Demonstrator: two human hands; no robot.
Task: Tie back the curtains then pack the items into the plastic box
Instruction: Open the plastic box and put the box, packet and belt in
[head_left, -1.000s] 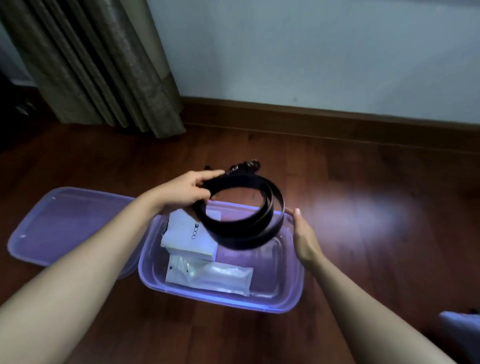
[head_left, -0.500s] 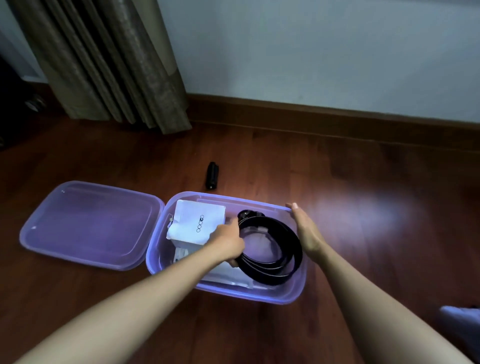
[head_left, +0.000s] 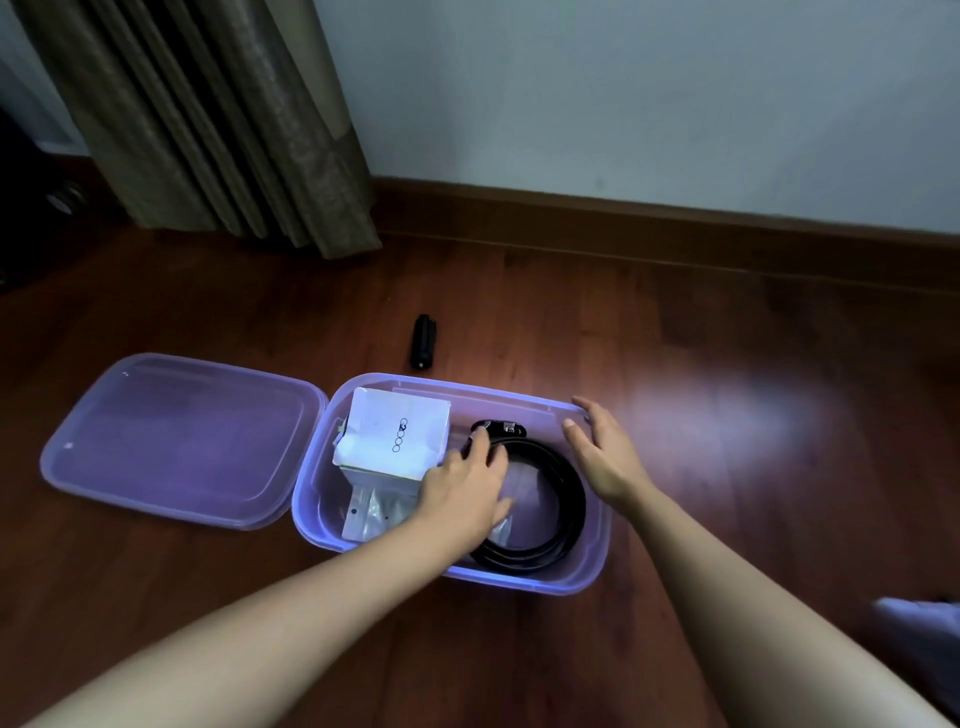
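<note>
Wood floor (head_left: 701, 322), plastic box (head_left: 519, 584): white packet (head_left: 374, 431) reads G2000

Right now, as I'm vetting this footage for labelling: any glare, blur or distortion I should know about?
Head view: dim, bluish light; a pale glare patch on the floor right of the box; the far left corner is nearly black; wide-lens stretch shows in the leaning curtain; the belt is legible, its edges slightly soft.
</note>
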